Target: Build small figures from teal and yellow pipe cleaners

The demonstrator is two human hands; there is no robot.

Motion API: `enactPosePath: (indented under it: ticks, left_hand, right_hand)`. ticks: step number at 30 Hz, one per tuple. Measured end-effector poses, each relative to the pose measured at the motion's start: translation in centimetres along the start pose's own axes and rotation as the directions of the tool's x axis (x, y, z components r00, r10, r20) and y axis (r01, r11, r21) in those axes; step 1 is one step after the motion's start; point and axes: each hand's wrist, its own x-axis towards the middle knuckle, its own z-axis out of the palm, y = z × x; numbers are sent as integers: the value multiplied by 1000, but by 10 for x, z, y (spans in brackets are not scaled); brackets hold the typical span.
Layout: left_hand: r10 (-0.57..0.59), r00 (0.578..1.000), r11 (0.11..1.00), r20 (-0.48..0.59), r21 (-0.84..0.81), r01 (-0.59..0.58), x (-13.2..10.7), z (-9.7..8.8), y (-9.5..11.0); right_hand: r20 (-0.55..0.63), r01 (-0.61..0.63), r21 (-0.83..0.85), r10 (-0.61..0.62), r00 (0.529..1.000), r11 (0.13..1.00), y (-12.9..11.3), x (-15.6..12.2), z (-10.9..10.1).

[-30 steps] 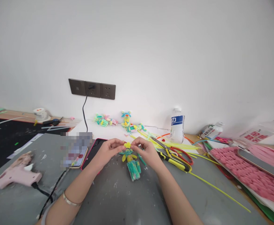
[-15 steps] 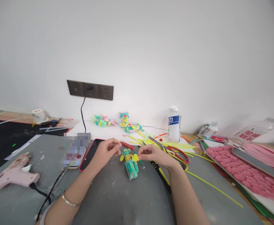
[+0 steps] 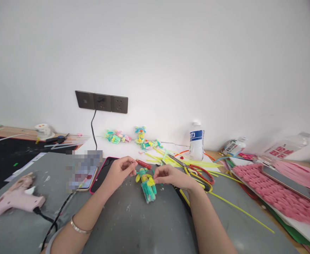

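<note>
A small pipe-cleaner figure [image 3: 148, 190], teal below with yellow parts above, lies on the grey mat between my hands. My right hand [image 3: 168, 176] pinches a yellow piece [image 3: 151, 181] at the figure's right side. At the upper left of the figure, my left hand [image 3: 123, 168] has thumb and fingers drawn together. Whatever is between those fingertips is too small to make out. A red-handled tool [image 3: 143, 164] lies just behind the figure. Scissors [image 3: 180, 161] and black-and-yellow pliers [image 3: 185, 199] are around my right hand, the pliers partly under the wrist.
Yellow pipe cleaners [image 3: 241, 208] spread to the right. More pipe-cleaner figures [image 3: 140, 135] are by the wall with a white bottle [image 3: 196, 144]. Phones [image 3: 84, 173], a pink glue gun [image 3: 17, 201] and its cord are on the left. Pink woven material [image 3: 274, 190] is at right.
My right hand has shifted slightly left and down, and the yellow piece has moved with it against the figure. My left hand stays nearly still.
</note>
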Motion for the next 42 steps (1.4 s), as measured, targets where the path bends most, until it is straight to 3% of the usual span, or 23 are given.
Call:
enactPosePath:
  ticks: [3,8,13,18,24,28,34,37,42]
  left_hand:
    - [-4,1000,1000,7,5,4,0,0,-1]
    - [13,1000,1000,-12,15,-13,3,-2,-8]
    - [75,978,997,-193,1,-76,6,-11,-10]
    - [92,964,995,-248,-12,-99,6,-14,-6]
    - [85,978,995,-192,-36,-94,4,-11,-1]
    - [73,979,996,-188,-30,-81,4,-12,-3]
    - [71,997,993,-32,97,-67,3,-9,-11]
    - [76,997,978,24,191,-79,2,-7,-13]
    - [100,995,975,6,200,-99,0,-6,-13]
  right_hand:
    - [-24,15,1,-15,1000,1000,-3,-2,0]
    - [-180,120,2,-118,977,993,-10,3,12]
    - [-127,296,-239,-332,934,925,-19,15,47]
    - [-63,277,-522,-361,930,806,-21,17,69]
    - [-83,247,-616,-373,924,748,-17,16,67]
    - [-206,264,-571,-447,870,777,-15,16,56]
    - [-528,106,-483,-386,756,869,-3,15,48]
    - [-587,-33,-507,-317,745,861,0,10,63]
    - [-640,-195,-575,-287,713,795,8,-2,92]
